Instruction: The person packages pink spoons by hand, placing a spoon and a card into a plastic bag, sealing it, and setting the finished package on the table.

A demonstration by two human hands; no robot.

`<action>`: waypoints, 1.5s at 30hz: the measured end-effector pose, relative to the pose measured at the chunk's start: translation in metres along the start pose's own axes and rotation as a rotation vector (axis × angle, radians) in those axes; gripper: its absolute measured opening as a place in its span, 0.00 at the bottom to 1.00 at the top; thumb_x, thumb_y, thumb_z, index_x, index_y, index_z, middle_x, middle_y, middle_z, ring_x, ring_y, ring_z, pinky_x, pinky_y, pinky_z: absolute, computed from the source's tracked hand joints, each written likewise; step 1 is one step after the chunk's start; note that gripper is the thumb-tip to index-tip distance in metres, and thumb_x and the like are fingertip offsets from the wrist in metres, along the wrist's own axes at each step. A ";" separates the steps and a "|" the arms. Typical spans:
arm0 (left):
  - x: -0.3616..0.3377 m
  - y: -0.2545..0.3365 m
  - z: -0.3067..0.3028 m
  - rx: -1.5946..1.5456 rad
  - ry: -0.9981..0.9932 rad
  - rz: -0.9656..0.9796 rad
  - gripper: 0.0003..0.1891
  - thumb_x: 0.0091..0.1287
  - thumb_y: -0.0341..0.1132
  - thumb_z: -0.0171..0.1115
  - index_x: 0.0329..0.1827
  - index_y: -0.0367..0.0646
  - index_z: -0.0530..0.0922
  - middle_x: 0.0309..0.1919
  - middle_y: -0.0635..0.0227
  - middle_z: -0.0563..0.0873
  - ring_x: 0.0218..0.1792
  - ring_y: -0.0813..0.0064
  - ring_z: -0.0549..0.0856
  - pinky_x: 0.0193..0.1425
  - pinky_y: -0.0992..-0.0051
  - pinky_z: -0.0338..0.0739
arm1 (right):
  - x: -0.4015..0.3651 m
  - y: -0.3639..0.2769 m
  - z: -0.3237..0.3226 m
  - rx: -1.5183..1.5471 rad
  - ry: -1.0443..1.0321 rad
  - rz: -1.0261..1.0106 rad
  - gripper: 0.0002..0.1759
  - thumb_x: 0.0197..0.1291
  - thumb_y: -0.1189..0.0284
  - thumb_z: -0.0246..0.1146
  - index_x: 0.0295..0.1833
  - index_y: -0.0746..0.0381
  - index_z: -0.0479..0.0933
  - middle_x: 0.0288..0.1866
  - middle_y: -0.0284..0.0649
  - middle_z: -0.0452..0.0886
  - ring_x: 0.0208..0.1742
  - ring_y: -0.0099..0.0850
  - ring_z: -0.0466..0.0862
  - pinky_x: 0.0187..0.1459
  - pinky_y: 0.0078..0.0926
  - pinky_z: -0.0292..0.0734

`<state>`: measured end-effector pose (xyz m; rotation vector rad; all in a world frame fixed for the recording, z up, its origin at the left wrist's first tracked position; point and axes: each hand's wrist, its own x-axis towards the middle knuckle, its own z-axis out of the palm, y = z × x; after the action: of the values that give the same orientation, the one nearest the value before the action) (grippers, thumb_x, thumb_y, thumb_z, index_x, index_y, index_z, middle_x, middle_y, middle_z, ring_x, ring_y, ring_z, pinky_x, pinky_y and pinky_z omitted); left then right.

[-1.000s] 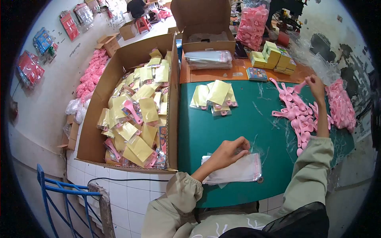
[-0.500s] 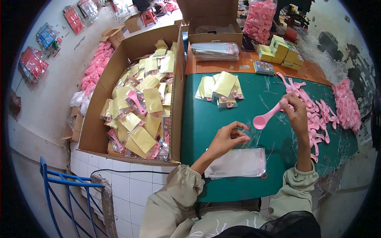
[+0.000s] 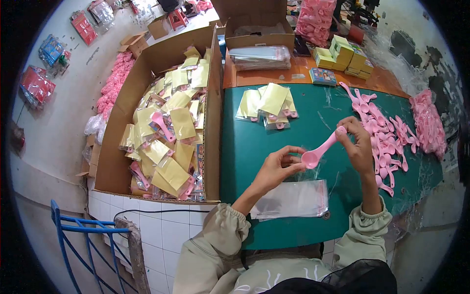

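A pink plastic scoop spoon is held over the green table, its round bowl towards the left and its handle rising to the right. My right hand pinches the handle end. At the rim of the bowl, the thumb and fingers of my left hand close on the spoon. Below my hands lies a stack of clear plastic bags. To the right spreads a pile of loose pink spoons. Several bagged packs with yellow cards lie farther back.
On the left stands a large cardboard box full of packed spoons with cards. Behind are a stack of clear bags, small yellow boxes and a bag of pink spoons at the right. A blue metal rail is at lower left.
My right hand has brought the spoon left and slightly down, so its bowl now meets the fingers of my left hand, which were apart and holding nothing visible before. The view has shifted slightly.
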<state>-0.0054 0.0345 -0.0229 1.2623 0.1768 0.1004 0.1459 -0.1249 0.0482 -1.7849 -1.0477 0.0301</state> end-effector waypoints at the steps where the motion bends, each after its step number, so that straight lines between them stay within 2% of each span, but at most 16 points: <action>1: 0.000 0.001 0.000 0.007 -0.013 -0.004 0.20 0.62 0.28 0.63 0.56 0.36 0.71 0.39 0.64 0.84 0.41 0.80 0.83 0.49 0.79 0.76 | -0.001 -0.001 0.001 -0.030 -0.021 -0.012 0.09 0.58 0.73 0.60 0.31 0.69 0.75 0.33 0.38 0.74 0.37 0.26 0.74 0.41 0.21 0.67; 7: -0.002 0.000 0.001 0.027 -0.042 -0.004 0.20 0.62 0.30 0.64 0.57 0.39 0.72 0.37 0.66 0.85 0.40 0.81 0.83 0.47 0.79 0.77 | -0.001 0.000 0.005 0.024 -0.076 0.016 0.09 0.57 0.72 0.59 0.31 0.69 0.75 0.33 0.39 0.74 0.36 0.27 0.74 0.41 0.22 0.67; 10: -0.003 0.003 0.001 0.102 -0.034 0.000 0.20 0.62 0.29 0.63 0.58 0.40 0.72 0.37 0.66 0.85 0.42 0.81 0.83 0.47 0.79 0.77 | -0.004 -0.002 0.007 0.023 0.030 0.029 0.09 0.58 0.73 0.59 0.32 0.69 0.75 0.33 0.39 0.75 0.36 0.27 0.74 0.40 0.22 0.67; 16: -0.006 0.007 0.002 0.006 -0.073 -0.026 0.23 0.62 0.29 0.64 0.60 0.38 0.70 0.41 0.64 0.85 0.44 0.79 0.82 0.51 0.78 0.76 | -0.007 -0.004 0.010 -0.013 -0.088 0.017 0.09 0.58 0.73 0.59 0.32 0.69 0.75 0.33 0.38 0.75 0.36 0.26 0.75 0.40 0.22 0.68; 19: -0.005 0.008 0.005 -0.044 -0.068 0.021 0.23 0.63 0.29 0.63 0.61 0.38 0.69 0.42 0.62 0.84 0.45 0.78 0.82 0.50 0.78 0.77 | -0.009 -0.003 0.013 0.001 -0.110 -0.004 0.09 0.59 0.73 0.59 0.32 0.69 0.75 0.33 0.38 0.75 0.36 0.26 0.75 0.40 0.22 0.68; 22: -0.004 0.002 0.002 0.231 0.047 0.078 0.21 0.64 0.30 0.62 0.59 0.36 0.70 0.41 0.62 0.84 0.42 0.78 0.83 0.47 0.78 0.78 | -0.010 -0.005 0.012 0.026 0.056 -0.018 0.09 0.59 0.73 0.59 0.32 0.69 0.75 0.33 0.38 0.75 0.36 0.25 0.74 0.40 0.21 0.68; 25: -0.007 0.010 -0.001 0.126 0.005 -0.082 0.16 0.64 0.31 0.62 0.54 0.35 0.75 0.38 0.62 0.86 0.39 0.78 0.85 0.42 0.78 0.80 | -0.011 -0.004 0.011 0.018 0.070 -0.003 0.09 0.59 0.73 0.58 0.32 0.69 0.75 0.33 0.37 0.75 0.36 0.24 0.74 0.40 0.20 0.67; 28: -0.007 0.004 -0.002 0.143 0.004 0.011 0.16 0.64 0.32 0.62 0.52 0.34 0.76 0.36 0.63 0.86 0.36 0.77 0.85 0.40 0.79 0.80 | -0.010 -0.004 0.009 0.036 0.106 0.002 0.09 0.60 0.73 0.58 0.31 0.70 0.75 0.33 0.37 0.75 0.36 0.24 0.73 0.40 0.20 0.67; 31: -0.009 0.011 -0.003 0.145 -0.025 0.008 0.16 0.64 0.32 0.62 0.52 0.34 0.76 0.35 0.64 0.86 0.36 0.79 0.85 0.39 0.80 0.80 | -0.011 -0.005 0.011 0.048 0.201 0.026 0.09 0.60 0.74 0.58 0.31 0.70 0.74 0.33 0.38 0.74 0.35 0.25 0.73 0.39 0.20 0.67; 34: -0.007 0.008 -0.002 0.096 -0.016 0.034 0.16 0.64 0.32 0.62 0.53 0.34 0.76 0.35 0.64 0.86 0.35 0.79 0.85 0.39 0.81 0.78 | -0.012 -0.006 0.011 -0.041 0.133 -0.036 0.09 0.59 0.73 0.58 0.31 0.70 0.75 0.33 0.39 0.75 0.35 0.26 0.74 0.39 0.21 0.67; 37: -0.009 0.012 0.001 0.120 0.011 -0.006 0.17 0.64 0.32 0.62 0.53 0.35 0.76 0.36 0.64 0.86 0.36 0.80 0.85 0.39 0.82 0.76 | -0.012 -0.012 0.010 -0.097 0.109 -0.013 0.10 0.58 0.72 0.59 0.31 0.70 0.75 0.33 0.41 0.75 0.35 0.29 0.75 0.39 0.22 0.68; 40: -0.007 0.005 0.000 0.154 0.004 0.009 0.17 0.64 0.32 0.62 0.54 0.35 0.75 0.38 0.64 0.86 0.39 0.81 0.84 0.40 0.82 0.76 | -0.012 -0.011 0.011 -0.088 0.030 -0.080 0.10 0.57 0.71 0.60 0.31 0.69 0.75 0.34 0.43 0.76 0.35 0.32 0.76 0.39 0.25 0.69; 43: -0.005 0.005 0.002 0.116 -0.054 0.001 0.20 0.64 0.31 0.61 0.58 0.36 0.72 0.45 0.66 0.83 0.46 0.81 0.81 0.49 0.79 0.76 | -0.012 -0.009 0.012 -0.102 -0.227 -0.213 0.10 0.57 0.70 0.61 0.33 0.68 0.75 0.34 0.43 0.76 0.36 0.33 0.77 0.39 0.27 0.70; 45: -0.005 0.009 0.008 0.105 -0.040 0.062 0.19 0.65 0.33 0.61 0.58 0.36 0.73 0.42 0.64 0.85 0.46 0.81 0.81 0.46 0.81 0.75 | -0.013 -0.012 0.015 -0.113 -0.260 -0.213 0.09 0.56 0.71 0.62 0.34 0.67 0.75 0.34 0.43 0.77 0.36 0.33 0.78 0.39 0.27 0.71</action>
<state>-0.0085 0.0290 -0.0114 1.3737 0.1092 0.1207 0.1236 -0.1213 0.0443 -1.7934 -1.4472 0.0747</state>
